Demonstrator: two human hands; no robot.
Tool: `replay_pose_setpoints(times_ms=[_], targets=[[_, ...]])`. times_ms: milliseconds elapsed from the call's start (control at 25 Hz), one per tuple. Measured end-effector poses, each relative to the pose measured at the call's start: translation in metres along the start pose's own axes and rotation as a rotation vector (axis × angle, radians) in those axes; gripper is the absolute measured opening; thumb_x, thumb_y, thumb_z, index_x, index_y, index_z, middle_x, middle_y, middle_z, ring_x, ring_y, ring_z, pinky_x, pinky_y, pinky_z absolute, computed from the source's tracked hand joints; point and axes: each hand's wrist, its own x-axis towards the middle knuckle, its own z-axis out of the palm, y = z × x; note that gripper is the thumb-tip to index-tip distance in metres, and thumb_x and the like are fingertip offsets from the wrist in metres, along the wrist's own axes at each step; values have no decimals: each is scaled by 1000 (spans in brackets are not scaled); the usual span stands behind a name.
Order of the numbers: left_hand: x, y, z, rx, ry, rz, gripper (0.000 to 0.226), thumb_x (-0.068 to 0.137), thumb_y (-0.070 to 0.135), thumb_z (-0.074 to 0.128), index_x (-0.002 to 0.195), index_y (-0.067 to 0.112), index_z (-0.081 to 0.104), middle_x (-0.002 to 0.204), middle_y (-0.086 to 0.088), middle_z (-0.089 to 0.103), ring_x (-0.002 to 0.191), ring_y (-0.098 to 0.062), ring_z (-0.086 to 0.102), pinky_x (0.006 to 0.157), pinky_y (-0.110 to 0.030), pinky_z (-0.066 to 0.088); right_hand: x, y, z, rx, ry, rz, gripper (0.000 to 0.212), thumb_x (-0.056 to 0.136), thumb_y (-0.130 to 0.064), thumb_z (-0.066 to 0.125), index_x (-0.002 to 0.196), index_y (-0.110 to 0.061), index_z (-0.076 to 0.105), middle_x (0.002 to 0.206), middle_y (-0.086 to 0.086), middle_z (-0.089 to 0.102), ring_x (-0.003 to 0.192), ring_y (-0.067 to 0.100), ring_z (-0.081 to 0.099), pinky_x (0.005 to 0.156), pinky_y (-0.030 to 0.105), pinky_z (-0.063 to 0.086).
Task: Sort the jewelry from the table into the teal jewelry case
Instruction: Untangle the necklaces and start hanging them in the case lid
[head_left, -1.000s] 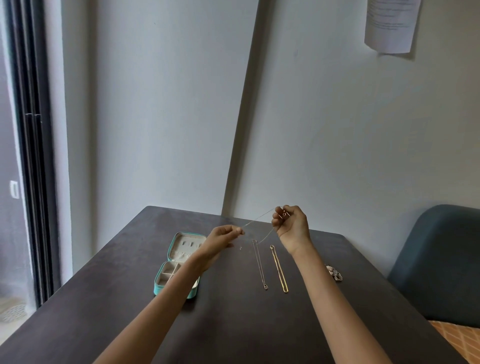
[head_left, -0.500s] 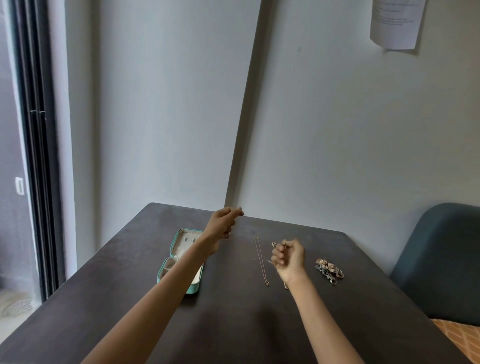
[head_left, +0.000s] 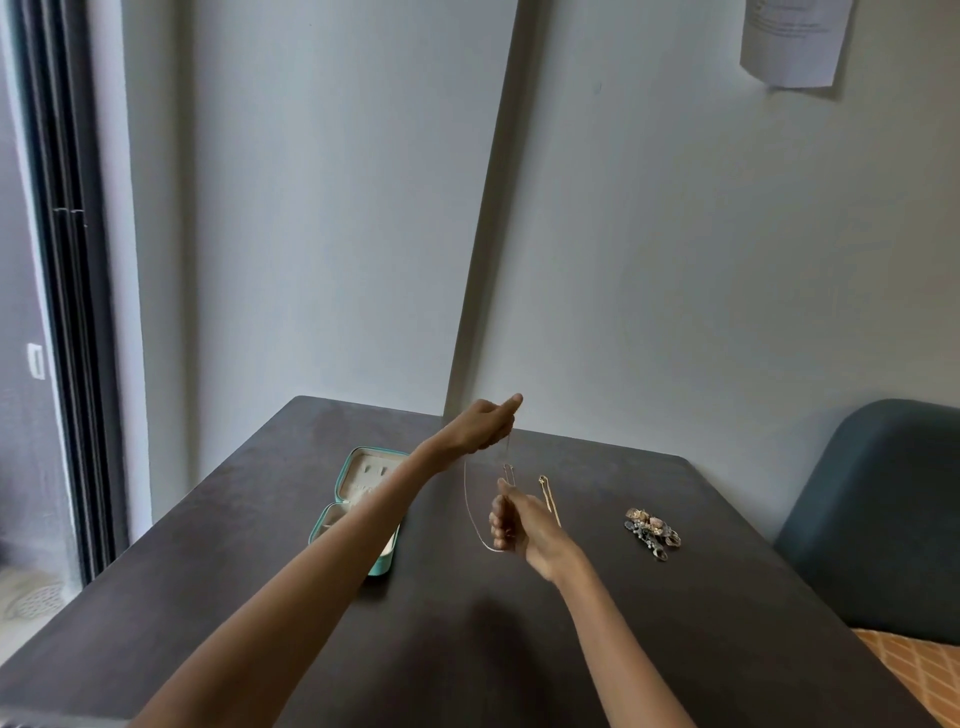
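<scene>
A thin chain necklace (head_left: 469, 506) hangs in a loop between my two hands above the dark table (head_left: 597, 613). My left hand (head_left: 485, 426) is raised and pinches its upper end. My right hand (head_left: 514, 522) is lower, closed on the other end. The open teal jewelry case (head_left: 387, 564) lies to the left, partly hidden by my left forearm. A gold chain (head_left: 549, 499) lies on the table just right of my right hand. Part of another thin chain (head_left: 507, 472) shows above my right hand. A cluster of chunky jewelry (head_left: 652, 530) sits further right.
The table stands in a corner against grey walls. A dark blue chair (head_left: 878, 519) is at the right. A dark sliding door frame (head_left: 67, 312) runs down the left. A paper sheet (head_left: 795, 39) hangs on the wall.
My left hand rose and moved right with one end of the chain. My right hand dropped toward the table and came nearer to me, so the chain now hangs in a loop.
</scene>
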Motion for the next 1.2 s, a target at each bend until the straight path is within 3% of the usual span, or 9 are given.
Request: replay_pose_setpoints(times_ms=[120, 280, 400, 520, 680, 800, 960, 1080, 1200], targets=[[9, 0, -12, 18, -2, -4, 61, 97, 56, 24, 48, 19, 24, 49, 3, 25, 42, -8, 19, 45, -21, 18, 1, 1, 2, 303, 45, -85, 56, 96, -36, 46, 44, -20, 31, 42, -4, 25, 35, 8, 23, 34, 19, 18], [16, -21, -25, 313, -81, -89, 63, 90, 66, 26, 47, 20, 23, 50, 1, 27, 47, -15, 21, 57, -31, 24, 7, -14, -10, 561, 150, -261, 58, 96, -27, 41, 39, -22, 30, 35, -7, 20, 27, 6, 16, 28, 15, 12], [12, -44, -27, 414, -105, -166, 65, 96, 56, 24, 46, 16, 33, 50, 0, 37, 47, -14, 32, 65, -28, 33, 6, -24, -14, 588, 209, -324, 57, 95, -25, 40, 39, -22, 30, 35, -7, 20, 27, 6, 16, 28, 16, 11], [8, -66, -29, 577, -135, -226, 69, 98, 52, 18, 52, 14, 53, 53, 0, 49, 56, -12, 48, 85, -32, 36, 1, -24, -18, 504, 252, -377, 54, 95, -24, 41, 42, -22, 29, 37, -7, 20, 29, 6, 16, 29, 18, 13], [19, -74, -28, 721, -99, -195, 68, 100, 48, 19, 80, 13, 74, 73, -1, 69, 85, -15, 64, 101, -38, 24, -10, -18, -16, 246, 281, -413, 52, 95, -24, 46, 47, -19, 27, 38, -8, 21, 31, 7, 18, 34, 20, 14], [40, -71, -21, 827, -48, -94, 48, 100, 39, 35, 90, 13, 74, 95, -6, 72, 103, -20, 60, 111, -46, 14, -10, -7, -12, -210, 292, -485, 53, 91, -32, 55, 46, -22, 29, 41, -6, 24, 36, 8, 21, 42, 24, 18], [71, -79, -11, 853, -103, -84, 34, 97, 32, 43, 91, 14, 71, 100, -7, 70, 105, -24, 58, 108, -46, 19, -8, 12, -5, -1138, 139, -491, 44, 88, -47, 49, 54, -19, 44, 55, -1, 45, 57, 14, 42, 57, 30, 28], [89, -92, 0, 903, -133, -106, 32, 95, 28, 44, 90, 9, 69, 94, -7, 65, 103, -28, 56, 103, -44, 24, 0, 29, 7, -1382, 111, -561, 34, 93, -41, 45, 80, -15, 61, 86, 4, 63, 83, 22, 58, 70, 31, 39], [101, -110, 9, 923, -164, -150, 27, 92, 24, 47, 93, 7, 68, 102, -12, 67, 101, -31, 57, 96, -40, 33, 19, 46, 16, -1499, 158, -624, 27, 86, -37, 51, 77, -16, 65, 78, 0, 65, 75, 20, 63, 66, 30, 47]])
